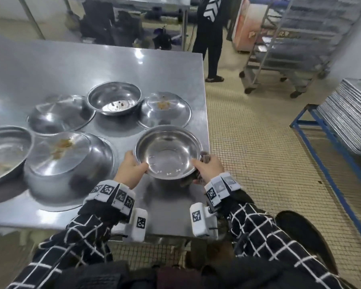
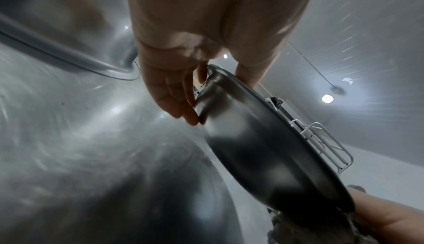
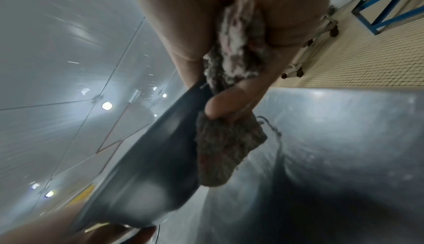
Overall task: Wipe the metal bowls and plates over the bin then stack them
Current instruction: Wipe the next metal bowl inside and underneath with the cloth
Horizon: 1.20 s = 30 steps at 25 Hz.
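Checked sleeves (image 1: 75, 243) lead to both hands at the steel table's (image 1: 50, 65) near right corner. Left hand (image 1: 131, 170) and right hand (image 1: 208, 166), the latter also clutching a cloth (image 3: 229, 146), grip opposite rims of a clean bowl (image 1: 168, 152). Soiled plates (image 1: 67, 155) and another bowl (image 1: 114, 98) crowd the left.

Wheeled rack (image 1: 296, 44) on tiled floor; tray stack (image 1: 350, 115) on blue frame (image 1: 325, 142); bystander (image 1: 211, 38) beyond.
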Each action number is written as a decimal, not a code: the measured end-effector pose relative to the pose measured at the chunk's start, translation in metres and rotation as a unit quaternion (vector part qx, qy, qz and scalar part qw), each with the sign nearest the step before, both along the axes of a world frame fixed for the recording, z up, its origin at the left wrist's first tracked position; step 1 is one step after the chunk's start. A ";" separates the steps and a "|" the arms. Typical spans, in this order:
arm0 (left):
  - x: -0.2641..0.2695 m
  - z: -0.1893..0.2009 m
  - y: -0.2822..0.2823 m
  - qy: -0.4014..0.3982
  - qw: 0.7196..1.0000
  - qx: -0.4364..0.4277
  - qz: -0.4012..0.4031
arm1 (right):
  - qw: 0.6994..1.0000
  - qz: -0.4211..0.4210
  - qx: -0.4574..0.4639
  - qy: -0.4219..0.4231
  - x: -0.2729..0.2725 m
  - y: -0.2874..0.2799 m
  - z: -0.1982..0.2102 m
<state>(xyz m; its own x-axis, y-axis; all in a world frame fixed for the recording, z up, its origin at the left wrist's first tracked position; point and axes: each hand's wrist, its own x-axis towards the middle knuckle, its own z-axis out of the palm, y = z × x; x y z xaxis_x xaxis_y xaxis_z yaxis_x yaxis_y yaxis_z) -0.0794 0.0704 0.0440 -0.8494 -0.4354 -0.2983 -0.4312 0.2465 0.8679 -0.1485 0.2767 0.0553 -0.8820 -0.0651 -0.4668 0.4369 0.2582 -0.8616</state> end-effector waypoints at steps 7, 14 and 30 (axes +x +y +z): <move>-0.008 -0.018 -0.036 -0.011 0.999 -0.025 -0.036 | 0.998 -0.031 0.031 0.044 -0.004 -0.036 -0.021; -0.006 -0.024 -0.040 -0.005 0.998 -0.035 -0.048 | 0.996 0.019 0.063 0.053 -0.009 -0.033 -0.031; -0.053 0.054 -0.126 -0.089 0.988 -0.125 -0.011 | 0.975 0.187 0.055 0.103 -0.105 -0.069 0.050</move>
<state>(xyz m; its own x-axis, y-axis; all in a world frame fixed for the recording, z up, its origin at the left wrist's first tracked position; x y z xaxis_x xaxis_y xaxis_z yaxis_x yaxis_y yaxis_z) -0.1324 -0.0555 0.0976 -0.8038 -0.4956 -0.3292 -0.5631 0.4551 0.6898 -0.2538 0.2076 0.1049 -0.8818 -0.3594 -0.3053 0.1160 0.4622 -0.8791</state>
